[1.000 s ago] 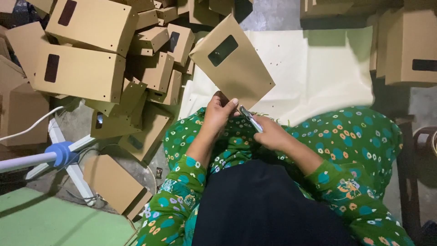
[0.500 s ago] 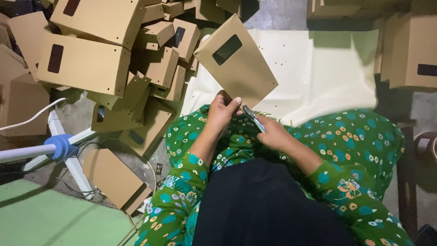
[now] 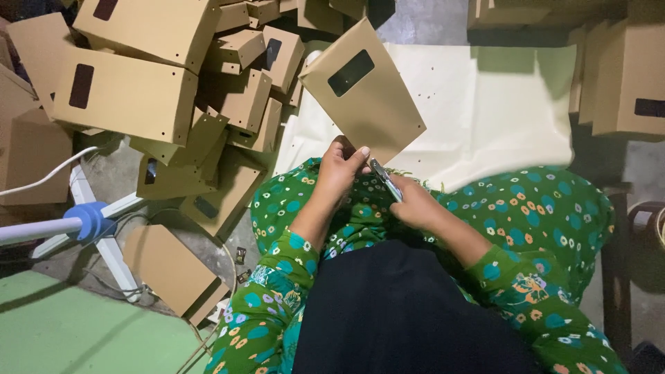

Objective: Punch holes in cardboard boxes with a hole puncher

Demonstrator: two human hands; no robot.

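left hand [image 3: 339, 168]: we pinch the lower corner of the flat cardboard panel [image 3: 364, 90], thumb on top.
panel axis: runs up and left, away from us, window cutout at the far end.
right hand [image 3: 415, 204]: closed around a metal tool [image 3: 384, 180], tip just beside that corner; nearer hand is the left.

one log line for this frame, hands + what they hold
left hand: holds flat cardboard piece at lower edge | right hand: grips small metal tool against that edge | surroundings: cardboard boxes, white sheet
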